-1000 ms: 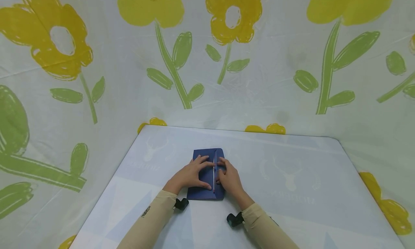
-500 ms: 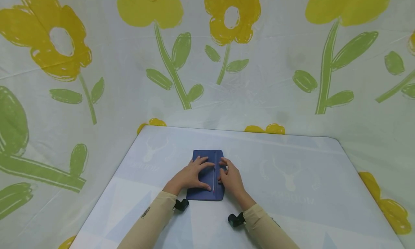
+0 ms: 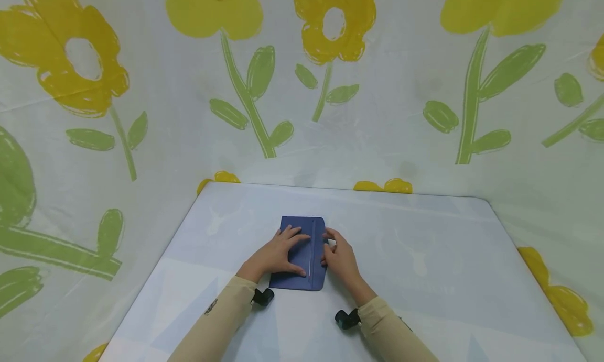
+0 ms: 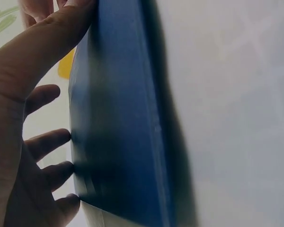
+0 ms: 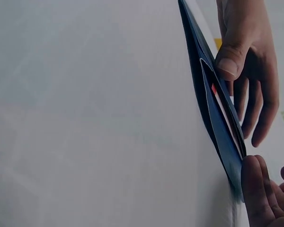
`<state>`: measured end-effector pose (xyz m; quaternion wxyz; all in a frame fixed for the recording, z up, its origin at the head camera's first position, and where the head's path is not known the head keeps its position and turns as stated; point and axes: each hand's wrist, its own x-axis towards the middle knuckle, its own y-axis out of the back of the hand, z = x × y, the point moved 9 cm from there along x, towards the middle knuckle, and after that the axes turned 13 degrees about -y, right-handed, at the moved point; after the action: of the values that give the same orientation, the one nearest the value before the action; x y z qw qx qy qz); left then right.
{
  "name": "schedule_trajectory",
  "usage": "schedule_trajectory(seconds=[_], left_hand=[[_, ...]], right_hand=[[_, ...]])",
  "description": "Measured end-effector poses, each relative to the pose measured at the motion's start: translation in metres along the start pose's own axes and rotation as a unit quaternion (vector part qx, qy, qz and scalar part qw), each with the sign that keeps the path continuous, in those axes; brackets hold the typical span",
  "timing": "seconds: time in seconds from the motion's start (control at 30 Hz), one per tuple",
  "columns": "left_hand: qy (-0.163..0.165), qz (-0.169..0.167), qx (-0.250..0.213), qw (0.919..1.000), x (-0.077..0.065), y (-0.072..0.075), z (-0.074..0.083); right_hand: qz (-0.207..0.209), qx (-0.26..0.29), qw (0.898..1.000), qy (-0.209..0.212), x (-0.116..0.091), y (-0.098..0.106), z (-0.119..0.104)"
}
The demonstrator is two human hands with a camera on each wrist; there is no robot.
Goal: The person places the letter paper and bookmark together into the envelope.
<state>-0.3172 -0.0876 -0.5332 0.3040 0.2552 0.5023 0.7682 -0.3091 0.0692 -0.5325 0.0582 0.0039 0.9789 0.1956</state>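
A dark blue envelope (image 3: 293, 282) lies on the table, its flap (image 3: 318, 227) opened out to the right. My left hand (image 3: 276, 254) rests on the envelope's body with fingers spread, the thumb near the mouth. Inside the mouth, the right wrist view shows the edge of a white insert (image 5: 226, 111) with a red patch; the rest of it is hidden. At the flap's outer edge is my right hand (image 3: 341, 260), fingers loosely bent and thumb apart from them, with nothing gripped. In the left wrist view the envelope (image 4: 128, 104) runs beside the left thumb and fingertips.
The pale table (image 3: 424, 236) extends around the envelope to its far edge. A flower-printed cloth (image 3: 377, 116) hangs behind and at the sides. Small black cameras (image 3: 264, 297) sit at both wrists.
My right hand has drawn back to the right, off the flap to its outer edge. The envelope's mouth has narrowed, showing less white. My left hand has stayed on the envelope.
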Motion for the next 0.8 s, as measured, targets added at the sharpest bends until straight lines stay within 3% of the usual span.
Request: schedule_trajectory(seconds=[0.4, 0.8], left_hand=[[0.016, 0.0, 0.006, 0.9999, -0.004, 0.001, -0.005], [0.044, 0.001, 0.015, 0.9989, -0.007, 0.003, -0.008]], right_hand=[[0.003, -0.001, 1.0, -0.01, -0.002, 0.004, 0.004], [0.027, -0.026, 0.999, -0.014, 0.0, 0.023, 0.008]])
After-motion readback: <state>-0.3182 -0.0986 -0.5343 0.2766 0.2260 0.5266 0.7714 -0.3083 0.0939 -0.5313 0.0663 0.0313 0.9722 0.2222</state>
